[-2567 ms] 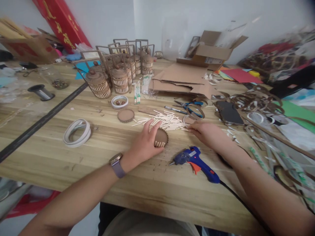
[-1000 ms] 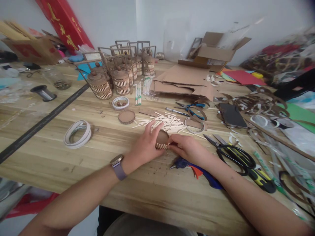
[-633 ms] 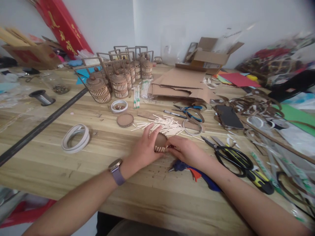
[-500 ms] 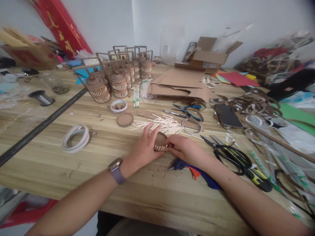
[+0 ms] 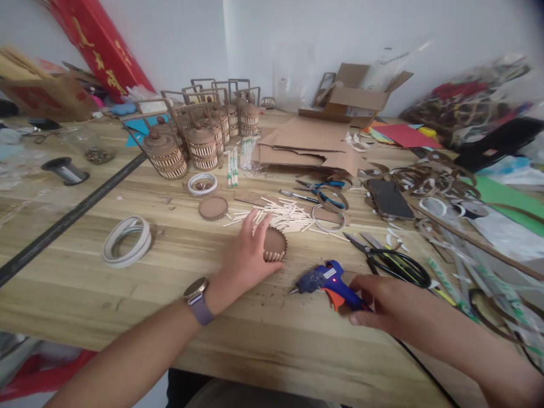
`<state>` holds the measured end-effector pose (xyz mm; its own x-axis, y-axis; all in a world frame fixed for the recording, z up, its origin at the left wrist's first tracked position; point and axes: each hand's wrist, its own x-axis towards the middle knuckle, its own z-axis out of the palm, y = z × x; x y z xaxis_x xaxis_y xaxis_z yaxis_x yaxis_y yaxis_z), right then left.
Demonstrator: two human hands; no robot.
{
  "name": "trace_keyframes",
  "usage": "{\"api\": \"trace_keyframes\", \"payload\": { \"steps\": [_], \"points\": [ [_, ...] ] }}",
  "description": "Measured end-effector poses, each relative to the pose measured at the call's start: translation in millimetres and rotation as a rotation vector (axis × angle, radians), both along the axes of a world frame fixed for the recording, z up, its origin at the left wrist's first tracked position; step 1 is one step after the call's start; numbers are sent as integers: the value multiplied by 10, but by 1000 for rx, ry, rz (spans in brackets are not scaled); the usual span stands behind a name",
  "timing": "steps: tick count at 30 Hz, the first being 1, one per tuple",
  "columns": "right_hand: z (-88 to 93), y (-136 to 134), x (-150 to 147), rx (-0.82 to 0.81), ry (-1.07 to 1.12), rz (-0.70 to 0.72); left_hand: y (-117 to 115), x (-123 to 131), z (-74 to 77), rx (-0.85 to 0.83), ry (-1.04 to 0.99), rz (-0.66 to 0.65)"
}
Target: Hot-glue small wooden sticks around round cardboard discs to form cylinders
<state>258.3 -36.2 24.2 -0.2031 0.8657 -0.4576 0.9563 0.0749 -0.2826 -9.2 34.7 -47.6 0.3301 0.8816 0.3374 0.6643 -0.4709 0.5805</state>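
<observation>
My left hand [image 5: 245,263] curves round the left side of a small round cardboard base [image 5: 275,242], its thumb along the near edge and its fingers at the far edge. Short wooden sticks stand in a row on that near edge. To the right, my right hand [image 5: 374,300] has its thumb and fingers round the handle of a blue hot glue gun [image 5: 329,277]. The gun lies on its side with an orange trigger, a lit red light and its nozzle pointing left. A pile of loose sticks [image 5: 289,215] lies just beyond the base.
Black scissors [image 5: 399,266] and pliers [image 5: 325,185] lie to the right. Another round base [image 5: 213,208] and a tape roll [image 5: 126,241] are on the left. Several lidded, handled baskets [image 5: 203,147] stand at the back beside cardboard sheets [image 5: 306,136]. A cord trails from the gun.
My right hand has left the row of sticks and moved right and nearer, onto the glue gun's handle. My left hand stays at the base. The view has shifted slightly.
</observation>
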Motion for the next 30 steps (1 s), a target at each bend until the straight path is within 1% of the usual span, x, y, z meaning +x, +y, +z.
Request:
{"api": "trace_keyframes", "payload": {
  "steps": [2,4,7,9,10,14,16,18,20,23,27,30],
  "points": [
    [-110,-30,-2,8,33,-15,-10,21,-15,22,8,-2],
    [-183,-19,11,38,125,-38,-13,31,-29,39,3,-2],
    [-221,4,68,106,426,-108,-7,28,-40,51,-1,-4],
    [-233,-15,109,145,625,-194,-1,19,-40,45,-6,-15],
    [-245,-38,122,146,688,-247,2,15,-39,38,-12,-18],
    [-318,-114,86,57,811,-495,11,1,-34,5,-18,-17],
    [-334,-78,6,29,896,-566,14,-4,-32,-5,-17,-18],
    [-322,21,-89,19,984,-559,15,-8,-31,-7,-24,-20],
    [-303,149,-169,1,1039,-510,14,-11,-30,-2,-29,-22],
    [-330,300,-212,-13,1056,-480,11,-16,-35,2,-25,-22],
    [-472,322,-164,45,942,-477,12,-23,-49,7,-14,-25],
    [-521,272,-147,65,829,-421,16,-25,-49,11,-9,-26]
  ]
}}
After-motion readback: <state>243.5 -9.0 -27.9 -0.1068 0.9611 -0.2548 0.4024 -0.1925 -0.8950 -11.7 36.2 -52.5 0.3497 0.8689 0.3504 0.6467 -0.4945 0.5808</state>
